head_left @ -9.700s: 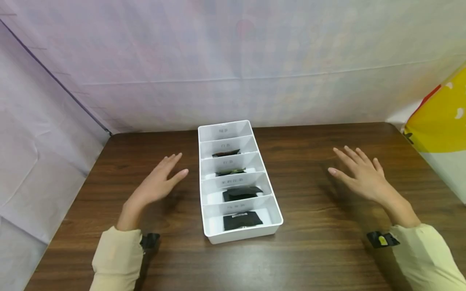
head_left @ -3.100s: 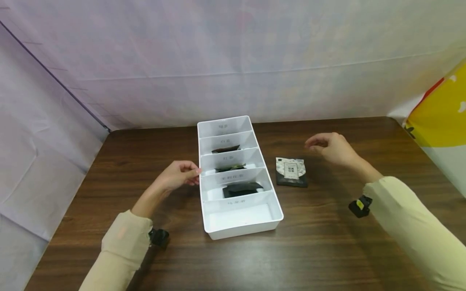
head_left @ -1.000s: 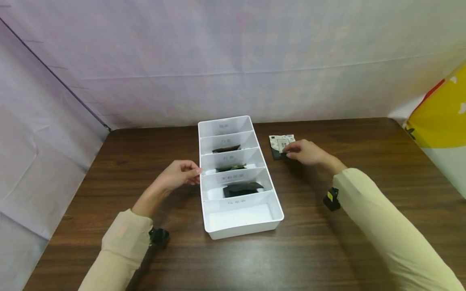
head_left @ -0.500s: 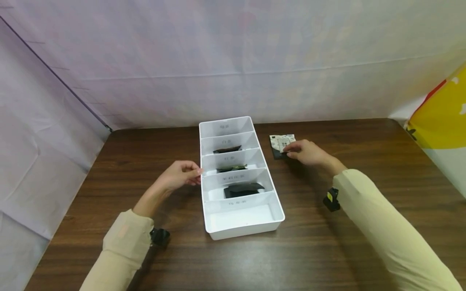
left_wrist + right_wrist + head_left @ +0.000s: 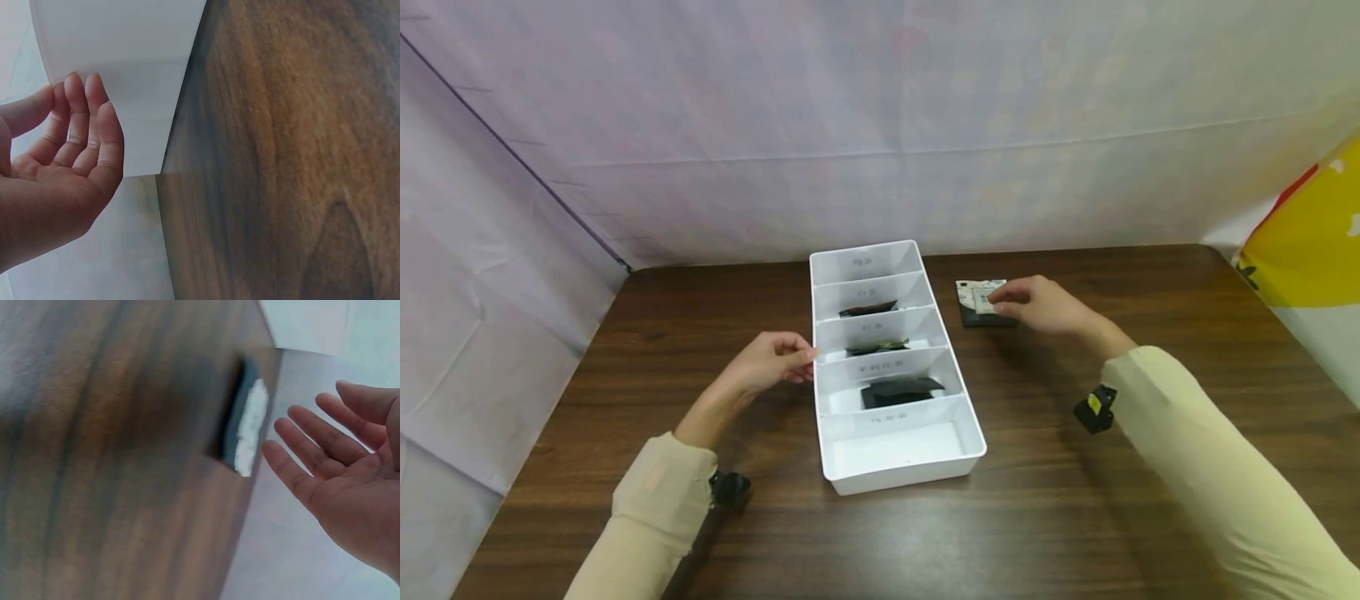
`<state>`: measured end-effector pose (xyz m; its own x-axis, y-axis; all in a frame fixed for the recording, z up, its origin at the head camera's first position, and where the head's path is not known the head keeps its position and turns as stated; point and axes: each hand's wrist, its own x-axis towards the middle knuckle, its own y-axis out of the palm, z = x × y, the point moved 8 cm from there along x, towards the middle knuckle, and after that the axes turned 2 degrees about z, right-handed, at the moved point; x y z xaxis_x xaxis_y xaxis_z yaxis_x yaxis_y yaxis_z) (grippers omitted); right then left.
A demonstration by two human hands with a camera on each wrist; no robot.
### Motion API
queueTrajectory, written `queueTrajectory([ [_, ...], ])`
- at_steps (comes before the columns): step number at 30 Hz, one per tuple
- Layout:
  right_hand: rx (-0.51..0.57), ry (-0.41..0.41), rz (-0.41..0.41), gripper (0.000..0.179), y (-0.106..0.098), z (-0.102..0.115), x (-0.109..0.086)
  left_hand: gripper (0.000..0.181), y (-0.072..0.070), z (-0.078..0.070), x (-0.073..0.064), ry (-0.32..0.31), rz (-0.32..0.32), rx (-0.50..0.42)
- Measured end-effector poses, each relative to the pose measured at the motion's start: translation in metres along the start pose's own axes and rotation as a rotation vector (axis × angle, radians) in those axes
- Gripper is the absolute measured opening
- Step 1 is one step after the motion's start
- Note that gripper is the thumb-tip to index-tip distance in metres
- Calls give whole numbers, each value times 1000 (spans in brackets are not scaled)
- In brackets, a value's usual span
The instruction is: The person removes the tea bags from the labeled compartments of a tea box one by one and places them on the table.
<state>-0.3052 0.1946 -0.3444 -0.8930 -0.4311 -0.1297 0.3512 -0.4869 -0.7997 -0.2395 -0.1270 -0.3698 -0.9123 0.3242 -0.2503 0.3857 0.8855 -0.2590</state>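
A long white divided tray [image 5: 901,477] with dark lettering on its dividers stands mid-table. My left hand [image 5: 767,362] is at its left rim, thumb and fingers pinching the edge. The left wrist view shows those fingers [image 5: 75,119] curled along the outer wall. To the right of the tray, near the table's back, lies a flat tea sachet [image 5: 973,318], black below and pale patterned above with a small label. Over its right side hovers my right hand [image 5: 1045,307], fingers loosely bent and holding nothing. The right wrist view shows a gap between its fingertips and the sachet [image 5: 250,425].
Dark sachets sit in three middle compartments: a black one [image 5: 901,392], a greenish one [image 5: 877,347] and a brown one [image 5: 868,308]. Brown wooden tabletop [image 5: 1037,500] surrounds the tray. White cloth [image 5: 737,200] hangs behind; a yellow patterned piece [image 5: 1311,242] is at right.
The front compartment's sachet left the tray for the table at right, then shifted toward the back. Within the last half second my right hand has let go and risen slightly. My left hand stays.
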Motion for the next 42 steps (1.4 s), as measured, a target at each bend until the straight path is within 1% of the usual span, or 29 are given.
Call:
queueTrajectory([
  [5,0,30,17,32,-11,15,-9,16,-1,0,-1,-7,-3,0],
  [14,-16,8,-12,29,-31,43,-21,15,0,1,0,-6,-1,-15],
  [23,-40,-72,-23,24,-38,72,-32,16,0,1,1,-4,1,-12],
  [28,-54,-128,-13,24,-36,91,-38,16,0,0,0,-3,-1,-12],
  [33,-51,-182,7,22,-29,103,-42,16,0,-1,-1,-3,-1,-11],
  [37,-42,-260,25,18,-19,114,-45,16,0,-1,0,-15,-6,-9],
  [42,16,-338,117,19,1,123,-50,16,0,-1,0,-18,-8,-5],
])
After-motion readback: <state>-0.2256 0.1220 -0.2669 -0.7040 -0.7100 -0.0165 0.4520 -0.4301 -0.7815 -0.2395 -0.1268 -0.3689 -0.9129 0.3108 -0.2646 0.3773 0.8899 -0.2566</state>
